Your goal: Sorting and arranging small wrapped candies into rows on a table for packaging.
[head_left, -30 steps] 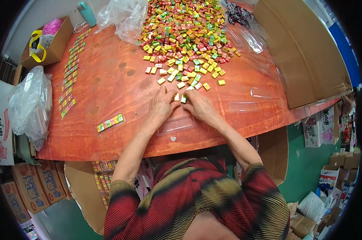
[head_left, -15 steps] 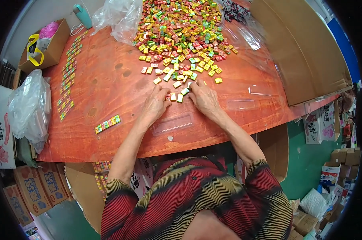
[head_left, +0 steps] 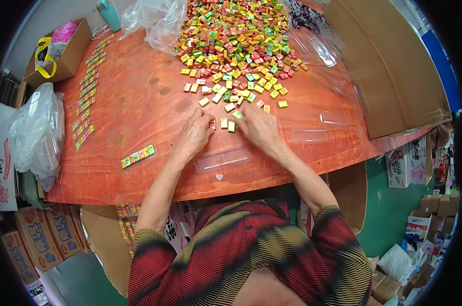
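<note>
Small candy-like boxes in yellow, red and green lie in a big pile [head_left: 236, 41], with looser ones spread toward me. My left hand [head_left: 194, 130] is closed, fingertips on a small red box [head_left: 212, 124]. My right hand [head_left: 261, 128] pinches a small yellow-green box [head_left: 237, 115], partly hidden by its fingers. Between the hands, two yellow boxes stand side by side, a left yellow box [head_left: 224, 123] and a right yellow box [head_left: 231, 126]. An unfilled clear plastic tray [head_left: 222, 160] lies just nearer me than the hands.
A filled tray [head_left: 137, 156] lies at left, and a line of filled trays [head_left: 86, 97] runs along the left edge. More clear trays, one a flat tray [head_left: 311, 135], lie at right. A large cardboard box [head_left: 394, 66] stands at the right; plastic bags [head_left: 157, 23] lie at the back.
My right hand has shifted slightly and now pinches the yellow-green box beside the two yellow ones. My left hand stays by the red box. The whole view has tilted a little.
</note>
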A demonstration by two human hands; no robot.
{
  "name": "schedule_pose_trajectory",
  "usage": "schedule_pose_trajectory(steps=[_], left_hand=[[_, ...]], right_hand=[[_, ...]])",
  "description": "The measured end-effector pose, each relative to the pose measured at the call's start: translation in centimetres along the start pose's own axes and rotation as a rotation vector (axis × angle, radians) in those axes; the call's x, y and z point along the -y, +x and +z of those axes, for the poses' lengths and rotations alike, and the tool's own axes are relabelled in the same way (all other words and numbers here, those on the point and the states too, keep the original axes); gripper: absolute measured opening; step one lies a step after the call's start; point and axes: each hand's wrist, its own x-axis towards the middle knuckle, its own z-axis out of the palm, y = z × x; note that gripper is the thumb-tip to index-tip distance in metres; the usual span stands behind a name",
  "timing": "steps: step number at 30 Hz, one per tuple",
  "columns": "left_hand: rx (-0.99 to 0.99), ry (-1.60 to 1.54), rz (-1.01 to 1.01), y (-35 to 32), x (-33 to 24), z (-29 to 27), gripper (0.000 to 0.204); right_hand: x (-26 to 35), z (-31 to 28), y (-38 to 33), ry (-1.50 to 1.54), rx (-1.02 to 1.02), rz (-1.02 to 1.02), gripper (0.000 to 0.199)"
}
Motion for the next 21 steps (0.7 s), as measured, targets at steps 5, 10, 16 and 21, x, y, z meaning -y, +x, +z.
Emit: schedule_pose_trajectory(steps=[5, 10, 16, 21], left_hand=[[0.038, -0.023, -0.070, -0.4, 1.0, -1.0, 0.029], [0.051, -0.040, -0.068, -1.0, 0.7, -2.0, 0.039], [-0.043, -0.037, -0.003, -0.6, 0.8, -0.2, 0.041], [0.010, -0.008, 0.021, -0.1, -0.4, 0.6, 0.040]], right_hand=[[4.0, 3.2, 0.6, -0.040, -0.053, -0.066, 0.036], [4.1, 1.6, -0.3, -0.024, 0.078, 0.033, 0.038], [2.0, 2.3, 0.3, 0.014, 0.146, -0.174, 0.034], [1.0, 2.8, -0.2, 0.104, 0.093, -0.213, 0.021]])
